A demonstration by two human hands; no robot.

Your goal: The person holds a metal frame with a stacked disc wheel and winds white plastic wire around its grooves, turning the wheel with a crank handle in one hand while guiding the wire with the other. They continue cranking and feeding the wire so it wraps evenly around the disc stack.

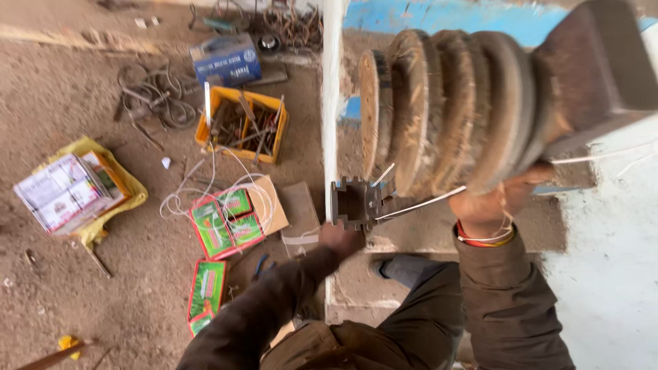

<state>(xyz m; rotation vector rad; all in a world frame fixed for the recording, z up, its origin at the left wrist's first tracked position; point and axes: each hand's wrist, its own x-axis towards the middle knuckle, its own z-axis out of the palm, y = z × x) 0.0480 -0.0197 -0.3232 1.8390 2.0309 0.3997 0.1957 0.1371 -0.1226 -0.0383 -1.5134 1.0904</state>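
Looking down from the head camera, the person's right hand (490, 199) was raised close to the lens, closed around the underside of a heavy stack of ribbed brown discs (445, 113) with a dark block (596, 62) at its far end. That stack's long axis ran roughly left to right across the view, its small end disc facing left. A thin white wire (418, 204) ran from the right hand leftward and down to a small dark notched metal part (356, 203), which sat just below the left end of the stack, beside a white painted post (331, 103). The left hand (340, 240) was under that notched part, touching or holding it from below; whether its fingers were closed on it could not be told. So the notched part lay left of and lower than the right hand's grip, with the left hand much nearer to it. Well apart on the dirt floor lay a yellow tray of tools (241, 127), green-and-red boxes (223, 223) and loose white cable (205, 185).
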